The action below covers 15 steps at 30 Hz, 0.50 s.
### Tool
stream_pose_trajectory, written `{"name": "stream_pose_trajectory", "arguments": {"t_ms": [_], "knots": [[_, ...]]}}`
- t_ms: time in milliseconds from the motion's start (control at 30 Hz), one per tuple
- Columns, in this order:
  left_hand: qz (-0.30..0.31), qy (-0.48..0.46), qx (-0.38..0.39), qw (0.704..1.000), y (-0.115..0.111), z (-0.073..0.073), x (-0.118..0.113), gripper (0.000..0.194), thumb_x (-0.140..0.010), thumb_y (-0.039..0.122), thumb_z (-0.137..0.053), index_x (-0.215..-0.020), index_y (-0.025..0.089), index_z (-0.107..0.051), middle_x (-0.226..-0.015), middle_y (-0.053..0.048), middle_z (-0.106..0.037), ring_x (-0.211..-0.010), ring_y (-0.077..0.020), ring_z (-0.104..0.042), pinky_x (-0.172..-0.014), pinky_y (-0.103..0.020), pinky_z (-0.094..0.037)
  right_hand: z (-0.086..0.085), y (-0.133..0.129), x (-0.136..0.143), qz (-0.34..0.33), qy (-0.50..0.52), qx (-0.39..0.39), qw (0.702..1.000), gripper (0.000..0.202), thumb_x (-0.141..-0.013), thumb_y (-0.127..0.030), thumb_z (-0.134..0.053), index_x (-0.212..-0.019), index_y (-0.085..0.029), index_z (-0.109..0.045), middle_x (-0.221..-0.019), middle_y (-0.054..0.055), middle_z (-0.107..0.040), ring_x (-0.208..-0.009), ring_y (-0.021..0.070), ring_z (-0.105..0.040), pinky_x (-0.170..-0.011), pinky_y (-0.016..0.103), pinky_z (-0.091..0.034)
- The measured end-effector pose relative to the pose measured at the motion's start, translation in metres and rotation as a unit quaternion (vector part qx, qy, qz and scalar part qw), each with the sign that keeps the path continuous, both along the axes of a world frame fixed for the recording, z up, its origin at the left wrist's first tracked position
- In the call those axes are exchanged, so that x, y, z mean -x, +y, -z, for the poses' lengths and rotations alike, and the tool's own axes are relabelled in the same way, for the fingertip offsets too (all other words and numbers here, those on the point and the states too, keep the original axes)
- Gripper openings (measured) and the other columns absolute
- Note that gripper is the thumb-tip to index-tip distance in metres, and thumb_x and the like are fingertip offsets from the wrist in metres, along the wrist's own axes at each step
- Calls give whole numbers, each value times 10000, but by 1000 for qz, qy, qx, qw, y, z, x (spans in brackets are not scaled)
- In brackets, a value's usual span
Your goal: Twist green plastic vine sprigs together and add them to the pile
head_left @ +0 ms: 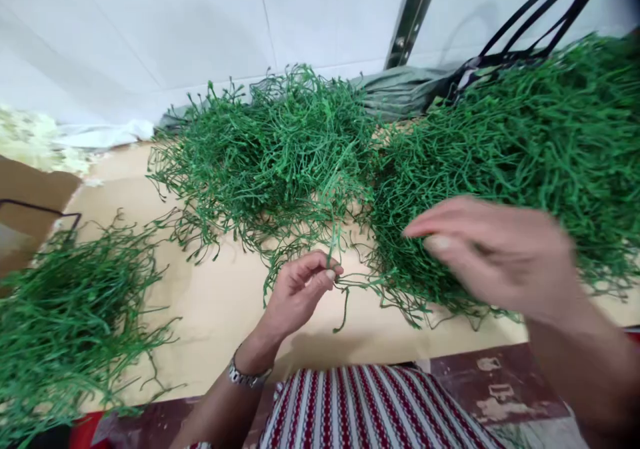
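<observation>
My left hand (300,292) is closed in a pinch on a thin green artificial plant stem (329,256), whose branching strands spread away from the fingertips. A short strand hangs down just right of the thumb. My right hand (500,256) is smeared by motion over the front of the right-hand pile of green stems (520,149). Its thumb and index tips look slightly apart, and nothing shows between them. Behind my left hand lies a middle pile of green stems (270,142).
A third green bunch (75,309) lies at the left on the tan tabletop (210,309). Beyond it are a brown cardboard box (35,186) and pale flowers (30,139). Grey-green cloth (400,92) and black curved handles (540,16) sit along the white wall (200,22).
</observation>
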<state>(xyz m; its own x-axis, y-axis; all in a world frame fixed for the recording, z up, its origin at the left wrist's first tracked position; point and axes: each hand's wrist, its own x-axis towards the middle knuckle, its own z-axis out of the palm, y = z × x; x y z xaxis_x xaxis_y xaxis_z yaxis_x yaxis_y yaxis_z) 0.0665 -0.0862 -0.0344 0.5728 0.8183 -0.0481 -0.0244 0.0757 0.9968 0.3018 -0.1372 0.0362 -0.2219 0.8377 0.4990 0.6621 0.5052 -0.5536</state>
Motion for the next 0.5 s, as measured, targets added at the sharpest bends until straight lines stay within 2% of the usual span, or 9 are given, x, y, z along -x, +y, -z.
{"name": "stream_pose_trajectory", "arguments": {"t_ms": [67,200,267,400,500], "knots": [[3,49,-57,997,-1,0,1,137,-799,226,-538,-701,136,-567,-708,-25,-544,-658,-113,-477,-619,-234,-377,18,8,30,-58,3,75,996,121,-846,-169,-502,-880,-159,-618,-813,36,-624,-759,120,-565,-666,244,-438],[7,112,-141,984,-4,-1,2,131,-821,208,-497,-727,139,-558,-688,-23,-546,-677,-130,-496,-642,-250,-376,45,17,59,-71,13,175,982,121,-800,-266,-591,-811,-149,-563,-753,9,-558,-694,108,-512,-603,220,-401],[5,120,-158,980,-5,-1,3,132,-825,194,-486,-723,140,-550,-690,-21,-551,-679,-131,-508,-645,-249,-379,54,16,64,-66,25,177,982,126,-771,-241,-619,-777,-149,-532,-743,0,-528,-687,106,-489,-598,216,-390],[0,115,-180,977,-5,-1,3,111,-821,172,-496,-731,143,-555,-669,-8,-554,-636,-113,-500,-610,-228,-376,65,13,66,-74,35,134,988,30,-818,-170,-529,-816,-146,-545,-749,20,-518,-723,125,-471,-633,235,-395],[-4,102,-183,978,-6,0,4,90,-816,152,-503,-756,149,-570,-689,-6,-571,-644,-108,-510,-612,-215,-384,72,12,67,-85,13,127,988,86,-846,-182,-493,-868,-137,-564,-758,37,-520,-740,140,-462,-647,250,-396]]}}
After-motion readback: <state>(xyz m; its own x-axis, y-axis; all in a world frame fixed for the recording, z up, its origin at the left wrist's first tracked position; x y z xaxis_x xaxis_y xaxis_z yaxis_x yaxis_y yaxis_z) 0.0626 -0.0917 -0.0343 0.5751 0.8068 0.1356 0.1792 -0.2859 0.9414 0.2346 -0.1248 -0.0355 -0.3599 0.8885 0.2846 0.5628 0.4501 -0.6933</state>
